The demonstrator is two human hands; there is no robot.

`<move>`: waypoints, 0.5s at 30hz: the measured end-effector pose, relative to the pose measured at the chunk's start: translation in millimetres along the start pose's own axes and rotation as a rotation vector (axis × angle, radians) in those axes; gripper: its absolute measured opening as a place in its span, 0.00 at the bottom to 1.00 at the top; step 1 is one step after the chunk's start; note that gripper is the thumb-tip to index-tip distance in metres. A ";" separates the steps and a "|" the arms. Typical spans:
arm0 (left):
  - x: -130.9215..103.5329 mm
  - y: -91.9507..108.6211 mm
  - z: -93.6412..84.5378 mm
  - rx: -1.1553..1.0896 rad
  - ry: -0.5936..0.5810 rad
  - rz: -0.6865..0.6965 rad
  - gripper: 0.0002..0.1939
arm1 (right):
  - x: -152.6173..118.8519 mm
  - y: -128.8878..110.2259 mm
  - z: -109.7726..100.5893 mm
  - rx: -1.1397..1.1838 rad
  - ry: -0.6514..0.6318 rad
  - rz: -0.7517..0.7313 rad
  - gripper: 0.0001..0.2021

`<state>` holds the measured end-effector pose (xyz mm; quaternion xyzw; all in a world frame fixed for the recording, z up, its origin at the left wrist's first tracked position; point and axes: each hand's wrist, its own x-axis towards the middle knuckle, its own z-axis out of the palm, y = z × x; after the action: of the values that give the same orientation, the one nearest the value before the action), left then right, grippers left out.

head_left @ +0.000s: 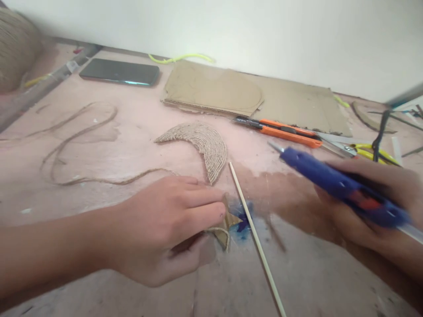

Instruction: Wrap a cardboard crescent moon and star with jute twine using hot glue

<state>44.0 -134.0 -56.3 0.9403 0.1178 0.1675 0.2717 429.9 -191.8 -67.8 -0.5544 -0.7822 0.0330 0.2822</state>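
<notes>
My left hand (175, 224) is closed on a small pointed cardboard piece (231, 219), pressing it against the table. Twine lines the piece's lower edge; my fingers cover the rest of it. From beneath that hand, a strand of jute twine (122, 181) loops away to the left. A blue hot glue gun (333, 181) is gripped in my right hand (390, 178), its metal nozzle pointing left, above the table and apart from the cardboard piece. Just beyond my left fingers lies a crescent (208, 143) covered in rows of twine. A thin wooden stick (254, 233) lies right of the cardboard piece.
An orange utility knife (291, 133) and yellow-handled scissors (360, 152) lie near cardboard sheets (214, 88). At the back left are a phone (120, 71) and a large twine ball (16, 50). A black cable (381, 132) rises behind the glue gun. A white wall (231, 35) borders the table.
</notes>
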 end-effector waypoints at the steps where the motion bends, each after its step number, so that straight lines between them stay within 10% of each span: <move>1: -0.7 0.1 0.0 0.018 0.021 0.003 0.11 | 8.3 1.5 5.1 -0.083 0.024 -0.007 0.26; 9: -2.6 0.9 4.7 0.317 0.095 0.078 0.08 | 48.0 30.6 9.5 -0.199 -0.145 -0.014 0.33; 15: -6.0 22.4 11.8 0.416 0.140 0.225 0.09 | 33.2 -3.1 14.6 -0.205 0.073 -0.103 0.13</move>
<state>45.8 -159.9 -54.8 0.9694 0.0630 0.2334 0.0434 412.9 -159.8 -65.5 -0.5404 -0.7980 -0.0819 0.2538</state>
